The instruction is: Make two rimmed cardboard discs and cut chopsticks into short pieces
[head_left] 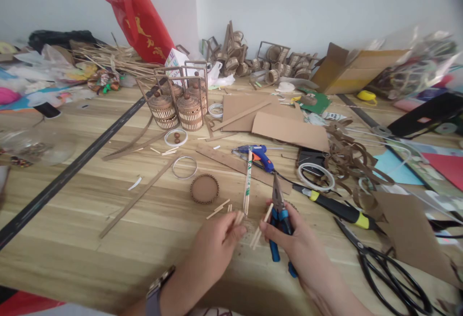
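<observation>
Down at the near side of the wooden table (90, 200), a few short wooden sticks (239, 217) are pinched in the left hand (217, 241), thumb against fingers. Can't count them, the fingers hide most. The right hand (302, 241) is doing double duty: it grips blue-handled pliers (278, 201), nose aimed at twelve o'clock, plus a couple of pale sticks (268, 211) under the thumb (clock hub is the gap between the hands, twelve is toward the wall (307, 7)).

Just off at ten there are some loose sticks (218, 206), then a round brown base (204, 189) with a braided rim. At twelve, a bundle of long sticks (248, 181) in green-and-white wrap runs away from the hands, far end overlapping a blue glue gun (266, 160).

Black-and-yellow tool (338, 210) around three, big black scissors (361, 247) closer to four. Two o'clock gets a white ring (332, 181) and a tangle of brown strips (342, 159). One o'clock: cardboard sheets (289, 131), cardboard box (361, 67) further out. Over at eleven, lidded baskets (190, 113) stand in brown frames, with a red bag (154, 26) behind them.
</observation>
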Motion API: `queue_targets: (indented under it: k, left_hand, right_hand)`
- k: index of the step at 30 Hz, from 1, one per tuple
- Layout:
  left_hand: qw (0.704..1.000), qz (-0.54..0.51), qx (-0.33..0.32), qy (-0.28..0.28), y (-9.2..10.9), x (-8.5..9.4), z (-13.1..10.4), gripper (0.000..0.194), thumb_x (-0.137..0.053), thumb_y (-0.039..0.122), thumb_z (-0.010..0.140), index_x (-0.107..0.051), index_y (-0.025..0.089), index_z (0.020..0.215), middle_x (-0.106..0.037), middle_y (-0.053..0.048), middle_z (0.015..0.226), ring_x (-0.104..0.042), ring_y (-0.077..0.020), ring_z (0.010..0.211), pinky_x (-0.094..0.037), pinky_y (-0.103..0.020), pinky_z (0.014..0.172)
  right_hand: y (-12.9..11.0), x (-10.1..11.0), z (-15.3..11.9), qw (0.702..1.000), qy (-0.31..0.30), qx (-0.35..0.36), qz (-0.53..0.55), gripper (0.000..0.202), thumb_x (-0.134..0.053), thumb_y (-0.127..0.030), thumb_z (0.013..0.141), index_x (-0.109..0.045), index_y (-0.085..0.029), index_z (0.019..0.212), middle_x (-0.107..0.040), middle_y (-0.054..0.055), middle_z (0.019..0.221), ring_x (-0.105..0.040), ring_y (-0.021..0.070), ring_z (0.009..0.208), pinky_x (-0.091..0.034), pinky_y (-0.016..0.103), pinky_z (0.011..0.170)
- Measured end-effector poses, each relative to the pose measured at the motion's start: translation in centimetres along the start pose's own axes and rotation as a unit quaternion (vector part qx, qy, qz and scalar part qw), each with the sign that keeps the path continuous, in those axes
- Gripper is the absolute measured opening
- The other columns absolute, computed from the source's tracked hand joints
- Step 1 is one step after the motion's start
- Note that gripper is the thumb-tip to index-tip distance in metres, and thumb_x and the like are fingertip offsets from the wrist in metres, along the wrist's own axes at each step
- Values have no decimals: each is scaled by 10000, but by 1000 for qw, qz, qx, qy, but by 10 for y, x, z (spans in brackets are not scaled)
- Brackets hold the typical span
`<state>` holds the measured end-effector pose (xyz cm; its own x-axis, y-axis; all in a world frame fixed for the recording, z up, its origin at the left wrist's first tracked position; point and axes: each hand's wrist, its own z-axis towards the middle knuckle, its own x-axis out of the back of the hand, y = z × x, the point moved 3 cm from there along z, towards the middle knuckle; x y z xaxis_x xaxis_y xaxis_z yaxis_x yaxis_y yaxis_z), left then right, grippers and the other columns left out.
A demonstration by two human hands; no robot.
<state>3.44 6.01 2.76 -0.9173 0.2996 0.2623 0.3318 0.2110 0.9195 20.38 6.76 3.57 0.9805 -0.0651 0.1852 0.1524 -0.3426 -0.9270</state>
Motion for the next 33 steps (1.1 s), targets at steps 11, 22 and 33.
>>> queue_targets:
  k: [11,22,33]
  left_hand:
    - [984,-113,31,-135,10,-10,3,281,-567,395,844,-766,199,871,-762,-39,847,-666,-245,829,-464,-320,789]
    - [957,-272,78,-65,1,-10,17,320,-700,488,716,-682,172,672,-672,-18,626,-565,-168,662,-394,-289,688]
    - [936,-335,83,-71,-3,-26,12,458,-753,578,655,-696,125,694,-683,-57,637,-600,-178,671,-423,-292,694]
  right_hand:
    - [-7,-5,-5,1000,-25,2,-16,566,-773,-554,640,-580,-242,1071,-582,-55,663,-554,152,578,-447,240,505]
    - [14,-1,-10,977,-17,155,-146,510,-718,-410,730,-518,-222,1160,-646,28,884,-617,186,731,-537,321,694]
    - [13,-6,-11,947,-49,222,-228,445,-667,-313,747,-533,-204,1157,-678,51,916,-662,215,794,-526,332,753]
